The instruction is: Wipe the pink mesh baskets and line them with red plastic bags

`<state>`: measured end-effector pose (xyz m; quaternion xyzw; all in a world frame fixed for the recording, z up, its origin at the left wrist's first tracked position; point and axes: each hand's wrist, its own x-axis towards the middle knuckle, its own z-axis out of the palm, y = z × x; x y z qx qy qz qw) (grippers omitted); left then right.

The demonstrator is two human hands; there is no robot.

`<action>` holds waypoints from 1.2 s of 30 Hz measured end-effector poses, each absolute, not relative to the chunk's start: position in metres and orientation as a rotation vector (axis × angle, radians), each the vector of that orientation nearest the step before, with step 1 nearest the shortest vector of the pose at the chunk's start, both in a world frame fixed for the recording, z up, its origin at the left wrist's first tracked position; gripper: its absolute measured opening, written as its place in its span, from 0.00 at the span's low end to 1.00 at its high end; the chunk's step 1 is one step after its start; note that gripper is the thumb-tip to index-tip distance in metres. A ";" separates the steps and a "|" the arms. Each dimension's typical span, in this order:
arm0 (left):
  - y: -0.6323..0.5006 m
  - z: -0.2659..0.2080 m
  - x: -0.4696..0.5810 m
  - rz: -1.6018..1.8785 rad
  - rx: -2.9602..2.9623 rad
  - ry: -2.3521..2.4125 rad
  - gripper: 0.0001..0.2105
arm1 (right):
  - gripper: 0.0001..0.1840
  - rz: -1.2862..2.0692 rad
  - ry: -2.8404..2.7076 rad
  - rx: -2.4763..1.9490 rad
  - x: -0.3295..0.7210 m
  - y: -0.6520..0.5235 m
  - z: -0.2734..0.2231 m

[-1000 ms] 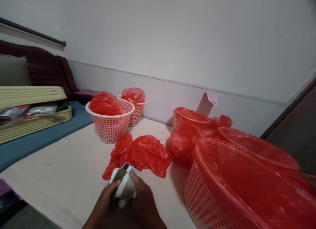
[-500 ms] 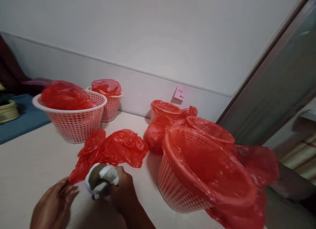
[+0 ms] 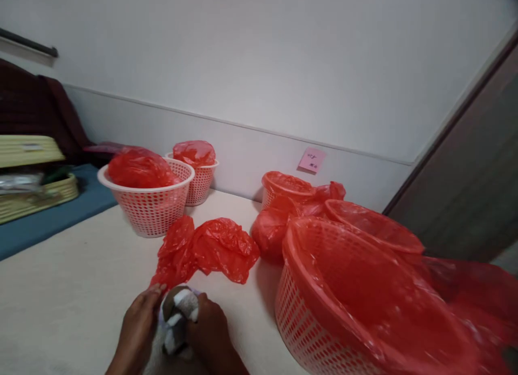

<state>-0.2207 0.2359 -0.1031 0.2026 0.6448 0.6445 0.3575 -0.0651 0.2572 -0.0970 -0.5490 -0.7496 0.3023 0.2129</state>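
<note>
My right hand (image 3: 210, 332) and my left hand (image 3: 137, 329) both grip a bundled brown-and-white cloth item (image 3: 178, 313), perhaps rolled socks, at the near edge of a cream surface (image 3: 81, 278). Just beyond the bundle lies a loose crumpled red plastic bag (image 3: 210, 248). To the right of my hands stands a large white mesh basket lined with red plastic (image 3: 343, 294).
Two pink-white baskets holding red bags (image 3: 148, 194) (image 3: 196, 170) stand at the back left. More red-lined baskets (image 3: 285, 189) (image 3: 372, 226) sit by the wall under a pink sticky note (image 3: 311, 160). A yellow case (image 3: 32, 175) lies on blue bedding at left. A dark door frame (image 3: 465, 164) is at right.
My left hand came back onto the bundle after being apart from it half a second ago. The view swung right and then partly back left.
</note>
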 end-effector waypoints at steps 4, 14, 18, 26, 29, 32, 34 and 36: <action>0.230 -0.101 -0.229 1.743 0.649 1.759 0.21 | 0.16 0.830 -2.099 -1.490 -0.065 0.258 -0.100; 0.309 0.005 -0.296 1.695 1.429 2.139 0.23 | 0.14 0.921 -2.026 -1.495 -0.061 0.260 -0.105; 0.347 0.047 -0.326 1.469 1.786 2.283 0.29 | 0.13 0.902 -2.018 -1.504 -0.061 0.260 -0.106; 0.355 0.043 -0.349 0.954 2.035 2.465 0.14 | 0.14 0.901 -2.011 -1.530 -0.061 0.259 -0.108; 0.346 0.037 -0.346 0.938 2.045 2.487 0.10 | 0.13 0.903 -2.005 -1.512 -0.062 0.258 -0.107; 0.333 0.035 -0.344 0.980 2.054 2.477 0.10 | 0.14 0.898 -2.004 -1.498 -0.062 0.258 -0.105; 0.323 0.037 -0.342 1.003 2.072 2.448 0.09 | 0.15 0.889 -2.023 -1.508 -0.062 0.258 -0.105; 0.312 0.039 -0.340 1.020 2.085 2.423 0.10 | 0.16 0.892 -2.046 -1.532 -0.060 0.258 -0.104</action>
